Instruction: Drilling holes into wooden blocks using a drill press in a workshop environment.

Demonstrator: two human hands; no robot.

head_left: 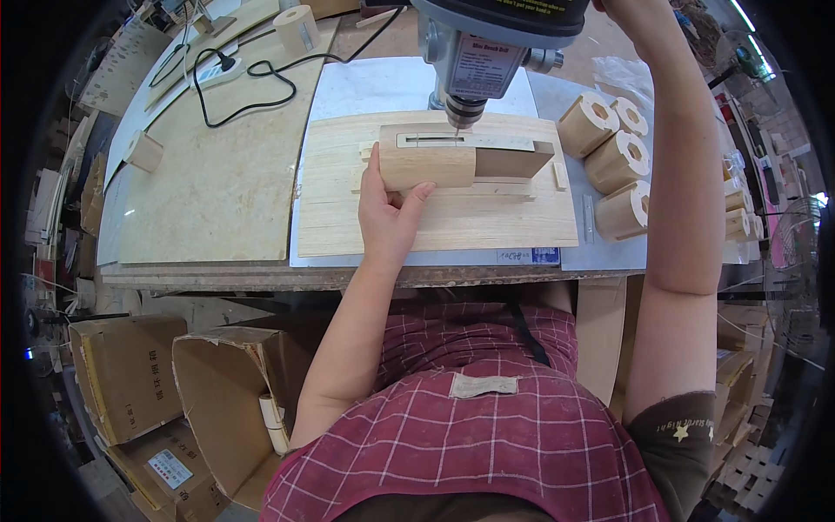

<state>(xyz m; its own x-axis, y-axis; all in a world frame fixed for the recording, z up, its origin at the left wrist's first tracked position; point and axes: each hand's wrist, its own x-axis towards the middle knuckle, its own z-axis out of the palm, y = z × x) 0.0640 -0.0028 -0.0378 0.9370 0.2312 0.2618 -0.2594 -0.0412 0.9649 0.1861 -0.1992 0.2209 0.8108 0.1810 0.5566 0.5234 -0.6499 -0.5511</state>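
My left hand [389, 213] grips the left end of a rounded wooden block [428, 165], thumb on its near face and a finger around its end. A pale strip with a narrow slot [426, 140] lies along the block's top. The bench drill [487, 65] stands over it, its chuck [464, 111] and thin bit coming down at the slot; whether the bit touches the wood I cannot tell. Under the block lies a wide wooden board [487, 228]. My right hand [628, 19] is raised beside the drill head at the top edge, its fingers mostly cut off.
Several hollow wooden cylinders [619, 159] stand and lie right of the board. On the left are a power strip [217, 73] with a black cable [283, 94] and a small wooden cylinder [143, 151]. Open cardboard boxes [226, 409] sit below the bench edge [217, 277].
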